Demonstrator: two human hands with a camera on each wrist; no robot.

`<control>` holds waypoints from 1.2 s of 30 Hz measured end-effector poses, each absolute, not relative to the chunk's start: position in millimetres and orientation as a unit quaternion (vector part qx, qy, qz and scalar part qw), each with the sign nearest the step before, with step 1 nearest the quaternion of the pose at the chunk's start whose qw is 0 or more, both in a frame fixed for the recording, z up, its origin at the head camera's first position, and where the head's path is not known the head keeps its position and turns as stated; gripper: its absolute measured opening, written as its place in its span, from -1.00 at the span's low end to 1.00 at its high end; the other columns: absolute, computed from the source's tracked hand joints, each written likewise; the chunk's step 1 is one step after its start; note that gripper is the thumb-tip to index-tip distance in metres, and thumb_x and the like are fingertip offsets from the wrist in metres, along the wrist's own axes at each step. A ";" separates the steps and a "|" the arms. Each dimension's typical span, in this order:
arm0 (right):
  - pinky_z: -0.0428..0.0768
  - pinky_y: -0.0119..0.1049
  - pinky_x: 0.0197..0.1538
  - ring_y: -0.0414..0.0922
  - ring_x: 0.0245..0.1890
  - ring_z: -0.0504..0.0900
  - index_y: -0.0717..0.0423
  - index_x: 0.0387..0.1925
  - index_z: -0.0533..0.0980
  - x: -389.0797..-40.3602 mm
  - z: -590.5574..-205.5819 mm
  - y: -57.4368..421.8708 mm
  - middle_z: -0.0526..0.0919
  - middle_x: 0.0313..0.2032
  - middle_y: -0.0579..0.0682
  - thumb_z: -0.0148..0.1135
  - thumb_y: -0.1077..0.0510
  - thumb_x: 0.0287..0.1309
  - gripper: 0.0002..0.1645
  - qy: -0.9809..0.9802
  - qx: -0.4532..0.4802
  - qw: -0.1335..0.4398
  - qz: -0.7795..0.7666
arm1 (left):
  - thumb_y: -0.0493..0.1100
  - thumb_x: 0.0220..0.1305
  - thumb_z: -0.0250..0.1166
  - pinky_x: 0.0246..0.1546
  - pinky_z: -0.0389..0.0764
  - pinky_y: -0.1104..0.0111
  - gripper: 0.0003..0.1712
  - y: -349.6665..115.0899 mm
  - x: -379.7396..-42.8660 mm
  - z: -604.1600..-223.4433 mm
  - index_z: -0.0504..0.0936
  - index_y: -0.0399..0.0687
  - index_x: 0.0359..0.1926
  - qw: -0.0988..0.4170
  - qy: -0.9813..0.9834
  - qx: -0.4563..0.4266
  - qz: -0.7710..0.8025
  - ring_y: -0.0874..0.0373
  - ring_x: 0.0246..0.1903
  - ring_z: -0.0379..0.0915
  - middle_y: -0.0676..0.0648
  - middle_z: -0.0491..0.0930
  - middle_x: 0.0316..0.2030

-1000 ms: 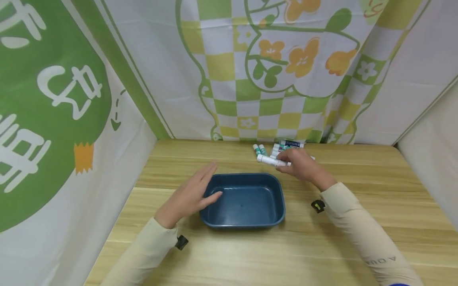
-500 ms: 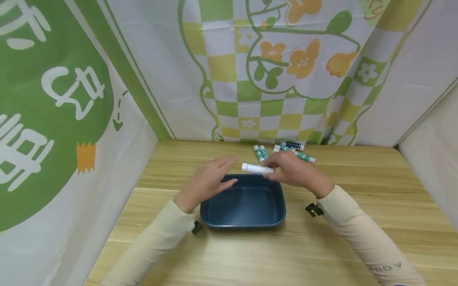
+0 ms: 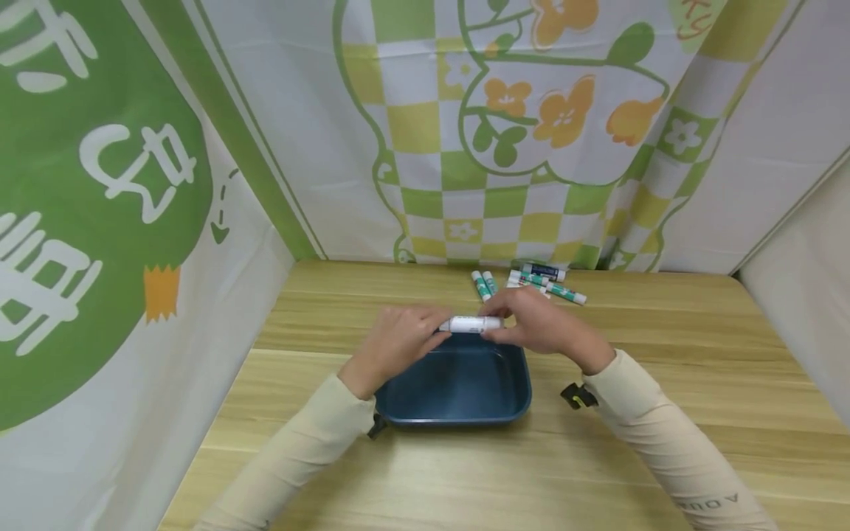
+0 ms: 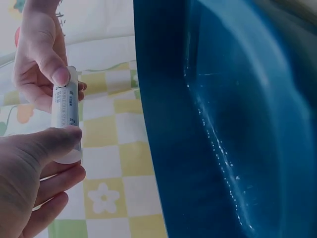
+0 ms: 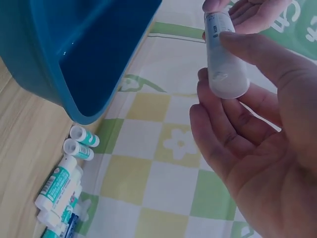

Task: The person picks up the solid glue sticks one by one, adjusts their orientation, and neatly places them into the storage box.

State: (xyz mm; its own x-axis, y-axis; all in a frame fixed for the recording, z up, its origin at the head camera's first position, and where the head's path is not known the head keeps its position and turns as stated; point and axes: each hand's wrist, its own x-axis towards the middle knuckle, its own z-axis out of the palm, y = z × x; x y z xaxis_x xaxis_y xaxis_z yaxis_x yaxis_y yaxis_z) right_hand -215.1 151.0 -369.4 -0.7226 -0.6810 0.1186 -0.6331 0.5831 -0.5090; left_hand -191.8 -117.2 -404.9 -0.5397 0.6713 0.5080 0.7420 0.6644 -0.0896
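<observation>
Near the far rim of the blue basin [image 3: 458, 422], I pinch a white tube [image 3: 468, 324] marked GLUE STICK at both ends, left hand [image 3: 401, 339] and right hand [image 3: 541, 321] closed thumb-to-fingers, with AQU legible on the right sleeve [image 3: 667, 420] and green-labelled sticks [image 3: 566, 293] lying beyond on the wooden table [image 3: 631, 457].

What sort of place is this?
Probably a makeshift, curtained-off booth: printed cloth hangs behind and beside a wood-grain table, which holds a blue bin and several glue sticks.

White glue stick [image 3: 470, 324], blue bin [image 3: 458, 387], checked curtain [image 3: 463, 177]
</observation>
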 end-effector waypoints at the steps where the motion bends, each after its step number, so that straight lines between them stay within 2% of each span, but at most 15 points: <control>1: 0.76 -0.15 -0.09 -0.22 -0.20 0.76 0.06 -0.04 0.76 -214.8 -369.8 151.6 0.83 -0.16 -0.08 0.50 0.11 0.28 -0.75 0.888 -0.363 0.046 -0.280 | -0.04 0.31 0.53 -0.41 0.77 0.29 -0.66 -117.5 -191.4 -404.9 0.77 0.01 0.06 0.262 -0.874 -0.404 -0.071 0.18 -0.25 0.81 0.03 0.85 -0.09; 4: 0.79 -0.09 -0.02 -0.21 -0.20 0.75 0.06 -0.03 0.76 -213.8 -371.3 153.6 0.82 -0.15 -0.06 0.52 0.11 0.26 -0.73 0.877 -0.339 0.039 -0.339 | -0.03 0.28 0.55 -0.42 0.77 0.31 -0.64 -119.1 -189.6 -402.7 0.80 -0.02 0.05 0.285 -0.868 -0.399 -0.079 0.19 -0.25 0.83 0.02 0.86 -0.11; 7: 0.79 -0.08 0.07 -0.13 -0.15 0.78 0.10 0.01 0.74 -212.4 -373.6 154.6 0.81 -0.10 0.03 0.51 0.12 0.28 -0.70 0.851 -0.303 0.027 -0.427 | -0.04 0.22 0.59 -0.45 0.76 0.32 -0.62 -122.0 -188.2 -399.2 0.82 -0.05 0.02 0.318 -0.859 -0.388 -0.099 0.18 -0.28 0.83 0.01 0.87 -0.15; 11: 0.77 -0.24 0.10 -0.10 -0.03 0.78 0.12 0.09 0.71 -207.2 -378.0 152.0 0.79 0.06 0.10 0.45 0.08 0.36 -0.65 0.812 -0.234 0.013 -0.534 | -0.06 0.18 0.62 -0.51 0.73 0.33 -0.63 -123.7 -187.5 -395.8 0.83 -0.08 -0.03 0.348 -0.854 -0.363 -0.135 0.16 -0.37 0.82 -0.02 0.87 -0.22; 14: 0.75 -0.33 0.12 -0.17 0.01 0.77 0.10 0.15 0.69 -201.8 -384.3 145.1 0.78 0.07 0.01 0.42 0.02 0.38 -0.60 0.784 -0.182 0.011 -0.594 | -0.05 0.19 0.61 -0.64 0.63 0.37 -0.66 -120.7 -185.8 -396.6 0.83 -0.08 -0.04 0.352 -0.856 -0.338 -0.171 0.16 -0.45 0.80 -0.04 0.88 -0.24; 16: 0.73 -0.31 0.17 -0.21 0.02 0.75 0.12 0.16 0.68 -198.0 -388.6 138.2 0.78 0.01 -0.07 0.41 0.01 0.39 -0.58 0.762 -0.153 0.016 -0.629 | -0.06 0.19 0.60 -0.71 0.48 0.43 -0.66 -117.0 -183.9 -398.3 0.83 -0.08 -0.05 0.354 -0.854 -0.324 -0.200 0.19 -0.53 0.75 -0.05 0.87 -0.25; 20: 0.72 -0.32 0.20 -0.25 0.04 0.73 0.18 0.20 0.65 -190.5 -395.5 122.7 0.76 -0.05 -0.18 0.40 0.07 0.40 -0.56 0.720 -0.118 0.016 -0.683 | -0.07 0.20 0.59 -0.72 0.39 0.44 -0.68 -107.3 -179.0 -400.2 0.84 -0.09 -0.05 0.355 -0.848 -0.299 -0.255 0.19 -0.58 0.72 -0.05 0.87 -0.27; 26: 0.74 -0.36 0.16 -0.26 -0.01 0.76 0.29 0.22 0.63 -184.8 -401.9 106.7 0.78 -0.05 -0.15 0.38 0.17 0.40 -0.56 0.683 -0.103 -0.025 -0.722 | -0.08 0.23 0.58 -0.66 0.49 0.43 -0.68 -95.7 -171.6 -401.4 0.84 -0.10 -0.04 0.328 -0.846 -0.271 -0.323 0.16 -0.46 0.78 -0.05 0.87 -0.26; 31: 0.76 -0.39 0.07 -0.28 -0.08 0.78 0.32 0.11 0.67 -185.3 -402.1 104.3 0.80 -0.08 -0.03 0.41 0.19 0.36 -0.63 0.699 -0.105 -0.046 -0.706 | -0.05 0.25 0.57 -0.66 0.45 0.44 -0.61 -95.5 -169.7 -404.1 0.81 -0.14 0.02 0.299 -0.855 -0.266 -0.329 0.14 -0.49 0.75 -0.12 0.87 -0.16; 32: 0.76 -0.40 0.05 -0.28 -0.09 0.79 0.32 0.09 0.68 -185.6 -401.8 104.7 0.81 -0.08 0.01 0.42 0.18 0.36 -0.64 0.707 -0.105 -0.045 -0.698 | -0.02 0.25 0.57 -0.63 0.52 0.42 -0.57 -97.4 -169.3 -405.0 0.80 -0.16 0.05 0.290 -0.862 -0.267 -0.318 0.12 -0.46 0.77 -0.13 0.86 -0.13; 34: 0.75 -0.41 0.02 -0.26 -0.11 0.79 0.30 0.05 0.70 -186.3 -400.9 105.8 0.81 -0.08 0.10 0.43 0.15 0.36 -0.65 0.727 -0.107 -0.041 -0.677 | 0.08 0.26 0.54 -0.50 0.69 0.33 -0.41 -102.9 -168.1 -406.4 0.74 -0.21 0.16 0.260 -0.879 -0.275 -0.289 0.06 -0.33 0.81 -0.18 0.83 0.00; 36: 0.75 -0.39 0.02 -0.22 -0.10 0.80 0.26 0.03 0.71 -186.8 -399.9 107.1 0.80 -0.09 0.15 0.44 0.11 0.35 -0.66 0.750 -0.105 -0.034 -0.652 | 0.21 0.27 0.50 -0.16 0.82 0.17 -0.19 -111.3 -166.1 -407.7 0.60 -0.25 0.34 0.210 -0.900 -0.284 -0.255 -0.05 -0.02 0.79 -0.23 0.73 0.19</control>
